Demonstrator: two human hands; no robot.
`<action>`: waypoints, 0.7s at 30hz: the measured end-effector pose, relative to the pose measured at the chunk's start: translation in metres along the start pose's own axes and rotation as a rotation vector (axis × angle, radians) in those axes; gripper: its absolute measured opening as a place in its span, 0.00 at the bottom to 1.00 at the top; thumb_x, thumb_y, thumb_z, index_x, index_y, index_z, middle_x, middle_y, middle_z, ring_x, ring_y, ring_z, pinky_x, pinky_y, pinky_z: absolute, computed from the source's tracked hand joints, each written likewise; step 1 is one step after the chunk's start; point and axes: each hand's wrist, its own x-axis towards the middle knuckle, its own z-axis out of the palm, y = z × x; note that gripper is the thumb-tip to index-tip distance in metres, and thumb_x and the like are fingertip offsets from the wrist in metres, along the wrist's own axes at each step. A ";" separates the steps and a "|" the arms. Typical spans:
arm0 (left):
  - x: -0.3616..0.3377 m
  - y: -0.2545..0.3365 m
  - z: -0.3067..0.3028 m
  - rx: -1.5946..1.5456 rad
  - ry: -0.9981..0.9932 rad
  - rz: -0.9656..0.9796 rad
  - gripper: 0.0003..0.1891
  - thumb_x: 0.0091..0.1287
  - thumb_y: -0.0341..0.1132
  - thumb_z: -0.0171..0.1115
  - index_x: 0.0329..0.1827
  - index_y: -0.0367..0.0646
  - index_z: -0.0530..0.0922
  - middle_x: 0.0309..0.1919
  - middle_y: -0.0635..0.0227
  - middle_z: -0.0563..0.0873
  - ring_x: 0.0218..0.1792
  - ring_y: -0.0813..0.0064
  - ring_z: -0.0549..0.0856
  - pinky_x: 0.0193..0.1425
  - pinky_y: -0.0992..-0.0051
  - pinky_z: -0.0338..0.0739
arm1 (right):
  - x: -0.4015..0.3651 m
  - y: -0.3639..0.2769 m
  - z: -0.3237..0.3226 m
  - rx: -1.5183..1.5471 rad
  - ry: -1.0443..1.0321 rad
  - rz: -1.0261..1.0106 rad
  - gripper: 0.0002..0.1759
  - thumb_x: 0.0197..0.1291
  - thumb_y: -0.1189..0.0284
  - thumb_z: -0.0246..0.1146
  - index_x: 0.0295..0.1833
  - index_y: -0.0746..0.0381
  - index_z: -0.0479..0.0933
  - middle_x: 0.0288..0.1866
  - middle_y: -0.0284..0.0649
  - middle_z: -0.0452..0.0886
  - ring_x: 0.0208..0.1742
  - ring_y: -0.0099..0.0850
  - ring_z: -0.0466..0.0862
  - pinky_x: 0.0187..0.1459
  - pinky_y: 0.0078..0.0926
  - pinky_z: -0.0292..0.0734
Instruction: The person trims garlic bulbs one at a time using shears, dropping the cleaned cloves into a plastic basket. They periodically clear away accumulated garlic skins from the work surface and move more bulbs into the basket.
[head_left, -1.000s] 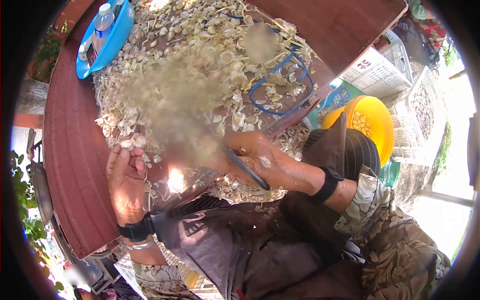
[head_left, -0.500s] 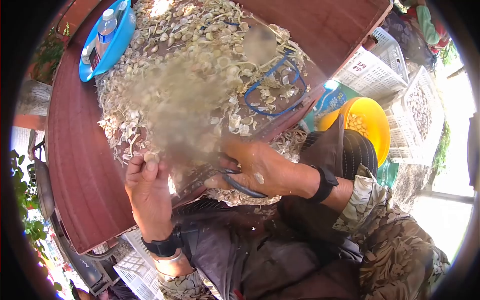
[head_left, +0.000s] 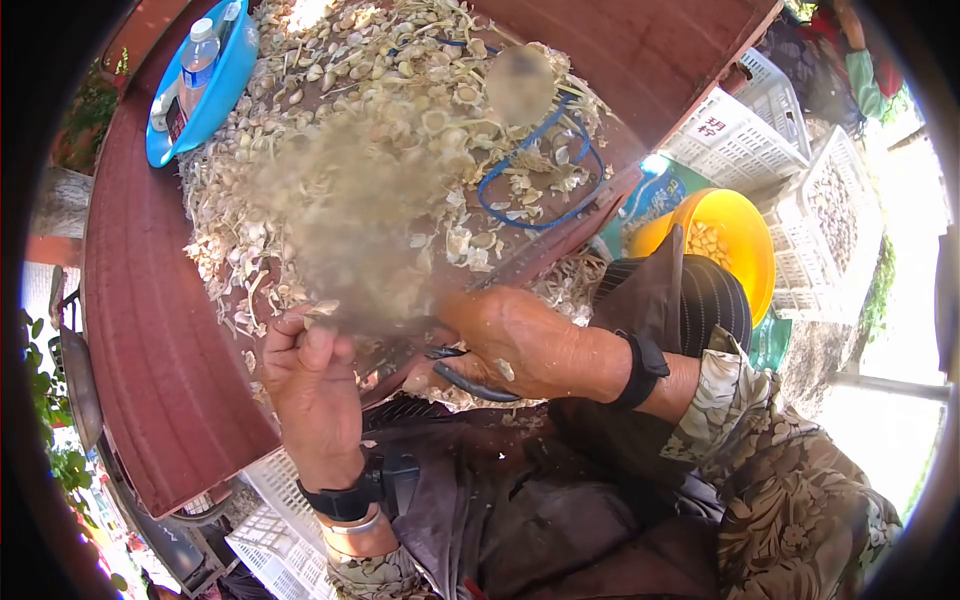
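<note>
Outdoors, hard sunlight. Reddish-brown counter [head_left: 165, 320] slants across in front of me, its near edge close to my lap. Dark cloth apron [head_left: 590, 510] over my knees.

Nearest: my two hands, both by that edge. Left hand [head_left: 320, 400] upright, palm turned partly toward me; thumb and forefinger pinch a small, pale, flattish garlic clove [head_left: 321, 309] at their tips, the other fingers curled beneath. Long axis of the clove roughly crosswise, end nearer the right hand slightly raised.

Right hand [head_left: 535, 340] closed round a small hand tool with curved black handles [head_left: 475, 386]. Handles slope from the heel of my palm up and leftward, toward the clove. Clove sits left of the tool and a little farther out; left hand has it, right hand is across a short gap. A smudge blurs that gap: tool's working end and whether it touches the clove, cannot tell.

Beyond: broad heap of garlic and papery skins [head_left: 440, 85], loop of blue cord [head_left: 525, 226] at its right side. Off right, yellow plastic bucket [head_left: 758, 250] holding pale cloves, then white lattice crates [head_left: 742, 135]. Far left, light-blue plastic basin [head_left: 235, 85] with a clear bottle [head_left: 199, 65]. Far right, another person's green sleeve [head_left: 864, 84].
</note>
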 end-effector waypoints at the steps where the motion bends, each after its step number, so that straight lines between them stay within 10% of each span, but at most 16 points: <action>1: 0.001 -0.001 -0.001 -0.006 0.010 0.007 0.15 0.60 0.24 0.68 0.49 0.40 0.76 0.40 0.68 0.83 0.38 0.78 0.81 0.43 0.79 0.79 | 0.000 0.001 0.000 0.016 0.012 -0.032 0.23 0.61 0.57 0.63 0.46 0.68 0.70 0.33 0.58 0.77 0.39 0.61 0.76 0.35 0.46 0.73; 7: 0.007 -0.003 0.003 -0.005 0.055 -0.038 0.12 0.62 0.24 0.67 0.47 0.40 0.77 0.40 0.68 0.83 0.37 0.79 0.82 0.43 0.79 0.79 | 0.006 -0.005 0.000 0.168 0.039 -0.071 0.21 0.61 0.61 0.64 0.34 0.72 0.74 0.31 0.56 0.76 0.36 0.53 0.78 0.37 0.42 0.73; 13: -0.005 0.004 -0.003 -0.069 0.083 -0.059 0.10 0.63 0.24 0.64 0.46 0.40 0.77 0.40 0.67 0.84 0.38 0.78 0.82 0.44 0.79 0.79 | 0.010 -0.026 -0.004 0.812 -0.349 0.488 0.25 0.64 0.52 0.63 0.31 0.67 0.77 0.22 0.38 0.73 0.27 0.22 0.77 0.26 0.27 0.71; 17: -0.068 0.049 -0.014 -0.018 0.145 -0.025 0.09 0.65 0.23 0.60 0.47 0.39 0.77 0.41 0.65 0.83 0.38 0.77 0.82 0.45 0.79 0.78 | 0.006 -0.030 0.006 0.923 -0.293 0.357 0.27 0.65 0.48 0.60 0.31 0.64 0.77 0.22 0.33 0.74 0.24 0.19 0.76 0.22 0.21 0.67; 21: -0.153 0.089 -0.100 1.014 0.680 0.052 0.09 0.66 0.23 0.57 0.48 0.34 0.78 0.43 0.60 0.84 0.38 0.74 0.82 0.46 0.78 0.76 | 0.008 -0.025 -0.014 0.826 -0.091 0.372 0.33 0.71 0.45 0.44 0.38 0.65 0.76 0.25 0.35 0.74 0.24 0.21 0.74 0.26 0.19 0.69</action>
